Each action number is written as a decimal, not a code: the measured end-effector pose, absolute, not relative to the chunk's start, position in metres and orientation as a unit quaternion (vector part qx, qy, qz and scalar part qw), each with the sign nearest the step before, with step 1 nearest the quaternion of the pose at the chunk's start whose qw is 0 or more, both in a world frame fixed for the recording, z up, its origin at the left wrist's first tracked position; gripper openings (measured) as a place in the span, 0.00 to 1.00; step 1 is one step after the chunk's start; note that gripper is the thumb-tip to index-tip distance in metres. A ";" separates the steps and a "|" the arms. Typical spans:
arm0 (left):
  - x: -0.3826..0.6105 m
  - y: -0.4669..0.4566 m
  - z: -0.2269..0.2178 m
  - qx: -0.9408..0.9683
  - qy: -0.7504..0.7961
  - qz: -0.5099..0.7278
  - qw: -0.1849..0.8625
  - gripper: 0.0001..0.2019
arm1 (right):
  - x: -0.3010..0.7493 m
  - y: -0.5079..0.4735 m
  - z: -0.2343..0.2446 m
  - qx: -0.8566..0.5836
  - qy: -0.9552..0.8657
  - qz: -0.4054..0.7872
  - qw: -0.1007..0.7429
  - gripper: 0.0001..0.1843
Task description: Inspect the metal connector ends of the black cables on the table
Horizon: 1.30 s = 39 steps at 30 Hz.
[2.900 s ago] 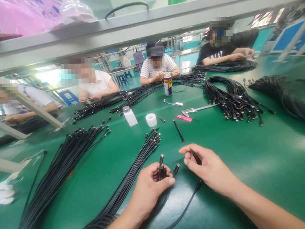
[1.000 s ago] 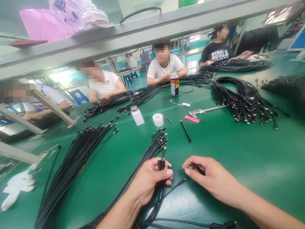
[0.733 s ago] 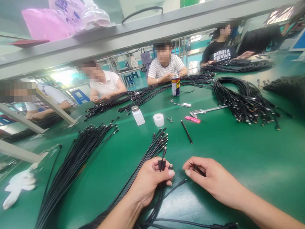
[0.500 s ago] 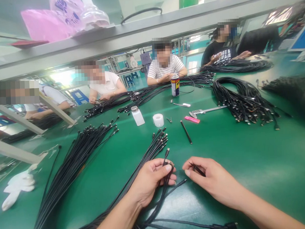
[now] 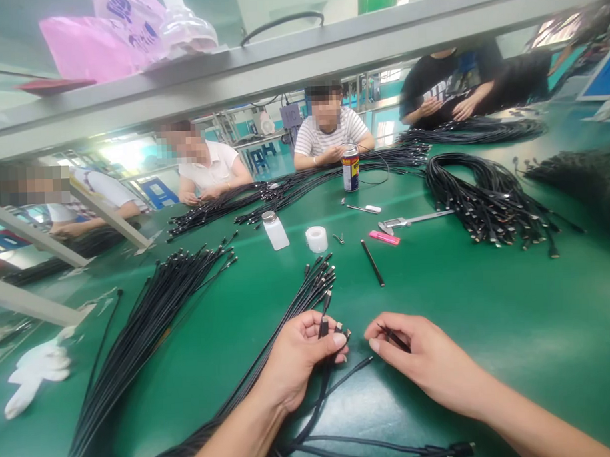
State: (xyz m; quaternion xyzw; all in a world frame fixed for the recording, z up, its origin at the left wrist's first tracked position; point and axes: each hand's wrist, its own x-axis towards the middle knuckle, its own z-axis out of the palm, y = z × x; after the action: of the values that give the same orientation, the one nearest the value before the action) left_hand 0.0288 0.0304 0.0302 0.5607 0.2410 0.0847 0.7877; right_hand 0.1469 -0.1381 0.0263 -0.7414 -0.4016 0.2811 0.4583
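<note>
My left hand (image 5: 306, 352) is closed around several black USB cables (image 5: 339, 328), their metal plug ends standing up between thumb and fingers. To its right, a small gap away, my right hand (image 5: 414, 348) is closed on slim black tweezers (image 5: 396, 338), mostly covered by the fingers. One loose cable end (image 5: 362, 364) pokes out below, between the two hands. Behind my left hand lies a bundle of black cables (image 5: 314, 285), its plugs pointing away from me; it runs down beneath my left forearm. More cable ends (image 5: 443, 452) lie near the front edge of view.
Across the green table (image 5: 488, 302) are a black pen (image 5: 372, 263), a tape roll (image 5: 316, 240), a white bottle (image 5: 276, 233), a caliper (image 5: 409, 220) and a spray can (image 5: 350, 170). Cable bundles (image 5: 153, 320) flank me. A white glove (image 5: 37, 371) lies left. Several people sit opposite.
The plugs in my left hand have shifted and fanned apart, with its fingers curled slightly higher. My right hand stays nearly still. The person at the far right has leaned and lowered a hand to the cables.
</note>
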 end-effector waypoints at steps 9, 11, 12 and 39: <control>0.027 0.029 0.027 0.561 0.234 0.054 0.793 0.17 | 0.147 -0.139 0.026 -0.737 -0.406 0.280 0.462 0.10; 0.027 0.030 0.027 0.547 0.231 0.030 0.804 0.17 | 0.147 -0.139 0.027 -0.731 -0.407 0.283 0.468 0.10; 0.027 0.030 0.028 0.542 0.227 0.021 0.809 0.17 | 0.147 -0.138 0.027 -0.730 -0.406 0.285 0.471 0.11; 0.028 0.024 0.029 0.573 0.246 0.054 0.780 0.16 | 0.146 -0.136 0.026 -0.735 -0.383 0.283 0.482 0.11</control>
State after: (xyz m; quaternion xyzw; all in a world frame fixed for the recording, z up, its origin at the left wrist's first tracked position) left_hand 0.0280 0.0243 0.0291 0.5726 0.2465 0.0540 0.7801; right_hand 0.1459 -0.1363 0.0261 -0.7354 -0.3832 0.2829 0.4819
